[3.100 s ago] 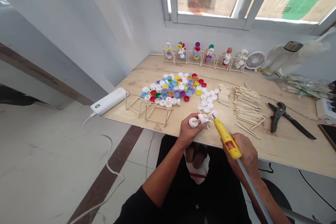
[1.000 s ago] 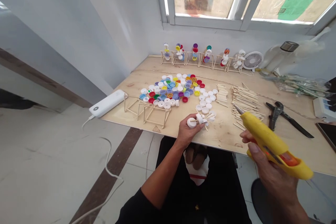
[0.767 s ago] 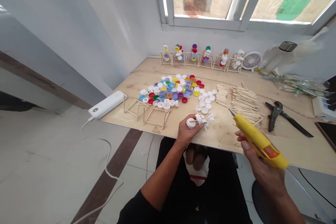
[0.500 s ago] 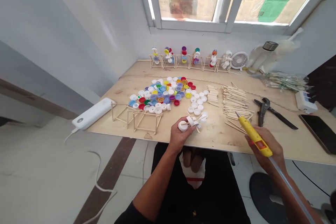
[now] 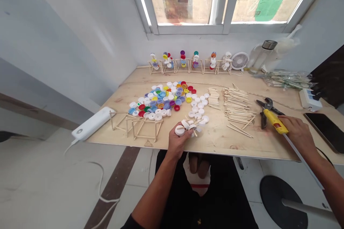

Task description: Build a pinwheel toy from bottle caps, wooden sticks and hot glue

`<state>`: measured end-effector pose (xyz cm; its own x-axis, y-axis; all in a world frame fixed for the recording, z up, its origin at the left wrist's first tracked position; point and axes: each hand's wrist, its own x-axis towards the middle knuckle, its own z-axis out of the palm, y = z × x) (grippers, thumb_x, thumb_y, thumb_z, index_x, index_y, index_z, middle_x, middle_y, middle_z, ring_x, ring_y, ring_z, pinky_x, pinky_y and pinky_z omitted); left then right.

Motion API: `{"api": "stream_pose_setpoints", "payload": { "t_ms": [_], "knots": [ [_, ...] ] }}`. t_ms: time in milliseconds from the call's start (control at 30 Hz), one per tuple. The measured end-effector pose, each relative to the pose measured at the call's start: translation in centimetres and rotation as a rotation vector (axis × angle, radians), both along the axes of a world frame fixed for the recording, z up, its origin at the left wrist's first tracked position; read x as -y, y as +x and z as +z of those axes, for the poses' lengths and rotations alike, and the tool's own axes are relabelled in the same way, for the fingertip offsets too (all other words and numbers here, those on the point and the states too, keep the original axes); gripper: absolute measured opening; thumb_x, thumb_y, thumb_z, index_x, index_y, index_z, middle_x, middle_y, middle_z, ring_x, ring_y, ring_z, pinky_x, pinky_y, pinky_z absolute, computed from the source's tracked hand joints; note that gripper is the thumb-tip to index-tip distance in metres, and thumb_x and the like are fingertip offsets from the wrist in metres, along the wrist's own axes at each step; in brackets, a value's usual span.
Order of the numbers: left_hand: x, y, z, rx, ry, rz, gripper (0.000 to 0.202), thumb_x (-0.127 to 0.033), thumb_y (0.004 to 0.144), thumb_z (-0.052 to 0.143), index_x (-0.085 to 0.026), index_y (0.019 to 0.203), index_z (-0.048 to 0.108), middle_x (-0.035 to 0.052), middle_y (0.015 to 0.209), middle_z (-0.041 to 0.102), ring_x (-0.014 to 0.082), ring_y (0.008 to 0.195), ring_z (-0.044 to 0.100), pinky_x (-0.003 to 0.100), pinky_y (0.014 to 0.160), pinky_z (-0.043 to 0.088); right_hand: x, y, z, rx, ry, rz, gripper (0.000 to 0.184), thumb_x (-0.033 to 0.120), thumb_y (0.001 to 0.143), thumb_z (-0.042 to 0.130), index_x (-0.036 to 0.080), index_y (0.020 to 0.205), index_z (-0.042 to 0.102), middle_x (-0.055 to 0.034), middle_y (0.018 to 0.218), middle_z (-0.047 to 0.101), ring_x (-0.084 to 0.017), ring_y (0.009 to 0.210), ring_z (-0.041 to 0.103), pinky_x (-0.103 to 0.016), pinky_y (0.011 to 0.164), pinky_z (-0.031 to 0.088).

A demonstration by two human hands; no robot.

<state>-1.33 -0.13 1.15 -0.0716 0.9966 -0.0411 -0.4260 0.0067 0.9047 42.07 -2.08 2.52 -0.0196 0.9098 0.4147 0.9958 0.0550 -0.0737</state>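
Note:
My left hand is closed on a bottle-cap wheel, white caps joined by thin wooden sticks, near the table's front edge. Further right, my right hand grips a yellow hot glue gun, a clear glue stick trailing from its back end. The gun's nozzle points away from me, over the black pliers; whether it touches them I cannot tell. White bottle caps lie just beyond my left hand. Between the hands are piles of wooden sticks.
Many coloured caps cover the table's middle. Stick frames stand at front left beside a white power strip. At the back are several cap wheels on frames, a small fan and a bottle. A phone lies far right.
My right hand has moved right and away from me with the glue gun, from beside the stick pile to the pliers. The left hand keeps its hold; the view has shifted slightly.

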Motion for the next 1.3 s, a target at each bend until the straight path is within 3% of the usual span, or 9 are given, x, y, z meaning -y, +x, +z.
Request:
{"api": "stream_pose_setpoints", "payload": {
  "t_ms": [333, 500, 600, 800, 867, 933, 1000, 1167, 1300],
  "knots": [
    [-0.5, -0.7, 0.5, 0.280, -0.088, 0.042, 0.037, -0.019, 0.054, 0.083, -0.016, 0.087, 0.067, 0.0050, 0.090, 0.070, 0.0157, 0.083, 0.064, 0.027, 0.079, 0.049, -0.3, 2.0, 0.3, -0.217, -0.187, 0.008, 0.042, 0.027, 0.061, 0.074, 0.021, 0.103, 0.070, -0.0174, 0.116, 0.063, -0.029, 0.101, 0.056, -0.044, 0.077, 0.035],
    [-0.8, -1.8, 0.7, 0.279, -0.079, 0.045, 0.038, -0.019, 0.053, 0.083, -0.017, 0.088, 0.068, 0.0026, 0.086, 0.069, 0.0143, 0.079, 0.064, 0.026, 0.077, 0.049, 0.5, 3.8, 2.0, -0.289, -0.286, -0.135, 0.052, 0.052, 0.053, 0.076, 0.028, 0.099, 0.073, -0.0138, 0.098, 0.069, -0.019, 0.059, 0.058, -0.040, 0.057, 0.033],
    [-1.1, -2.2, 0.6, 0.277, -0.073, 0.041, 0.039, -0.018, 0.053, 0.083, -0.017, 0.088, 0.068, 0.0016, 0.084, 0.069, 0.0134, 0.076, 0.064, 0.026, 0.076, 0.049, 2.1, 1.8, 4.6, -0.260, -0.315, -0.245, 0.051, 0.060, 0.055, 0.073, 0.032, 0.097, 0.072, -0.0080, 0.071, 0.068, -0.015, 0.044, 0.051, -0.038, 0.050, 0.029],
    [-1.2, -2.5, 0.2, 0.262, -0.073, 0.027, 0.039, -0.020, 0.053, 0.083, -0.017, 0.088, 0.067, 0.0029, 0.083, 0.069, 0.0167, 0.080, 0.065, 0.027, 0.075, 0.050, 5.6, -11.6, 11.5, -0.387, -0.296, 0.521, 0.022, 0.043, 0.080, 0.060, 0.036, 0.097, 0.071, -0.0071, 0.089, 0.070, -0.021, 0.078, 0.065, -0.037, 0.062, 0.049],
    [-1.2, -2.5, 0.2, 0.280, -0.069, 0.031, 0.039, -0.021, 0.053, 0.084, -0.017, 0.088, 0.067, 0.0030, 0.084, 0.069, 0.0172, 0.082, 0.065, 0.027, 0.077, 0.050, 5.3, -16.6, 12.4, -0.457, -0.555, 0.826, 0.019, 0.027, 0.083, 0.058, 0.035, 0.096, 0.069, -0.0036, 0.085, 0.069, -0.018, 0.079, 0.064, -0.032, 0.067, 0.052],
    [-1.2, -2.6, 0.1, 0.299, -0.069, 0.032, 0.041, -0.021, 0.053, 0.084, -0.018, 0.090, 0.067, 0.0027, 0.085, 0.069, 0.0175, 0.084, 0.065, 0.028, 0.079, 0.050, 3.9, -20.3, 12.0, -0.544, -0.850, 1.003, 0.017, 0.024, 0.086, 0.053, 0.029, 0.093, 0.068, -0.0017, 0.078, 0.068, -0.015, 0.071, 0.062, -0.030, 0.067, 0.051],
    [-1.2, -2.7, 0.1, 0.314, -0.072, 0.026, 0.042, -0.021, 0.053, 0.084, -0.018, 0.091, 0.067, 0.0027, 0.085, 0.069, 0.0180, 0.087, 0.065, 0.028, 0.080, 0.050, 1.9, -22.3, 10.4, -0.663, -0.887, 0.867, 0.021, 0.030, 0.090, 0.048, 0.022, 0.083, 0.067, -0.0025, 0.073, 0.066, -0.013, 0.065, 0.060, -0.027, 0.061, 0.049],
    [-1.2, -2.7, 0.2, 0.307, -0.076, 0.023, 0.040, -0.022, 0.054, 0.084, -0.018, 0.090, 0.067, 0.0042, 0.086, 0.069, 0.0204, 0.090, 0.065, 0.032, 0.083, 0.050, -3.2, -22.8, 5.2, -0.837, -0.471, 0.330, 0.031, 0.044, 0.086, 0.050, 0.017, 0.080, 0.064, -0.0027, 0.067, 0.064, -0.013, 0.059, 0.056, -0.026, 0.056, 0.046],
    [-1.3, -2.8, 0.2, 0.308, -0.081, 0.029, 0.041, -0.024, 0.053, 0.084, -0.018, 0.089, 0.067, 0.0043, 0.085, 0.069, 0.0221, 0.090, 0.065, 0.033, 0.082, 0.050, -5.0, -23.5, 2.1, -0.553, -0.312, 0.208, 0.028, 0.042, 0.082, 0.053, 0.019, 0.093, 0.065, -0.0046, 0.084, 0.067, -0.017, 0.070, 0.060, -0.031, 0.064, 0.046]
  ]
}}
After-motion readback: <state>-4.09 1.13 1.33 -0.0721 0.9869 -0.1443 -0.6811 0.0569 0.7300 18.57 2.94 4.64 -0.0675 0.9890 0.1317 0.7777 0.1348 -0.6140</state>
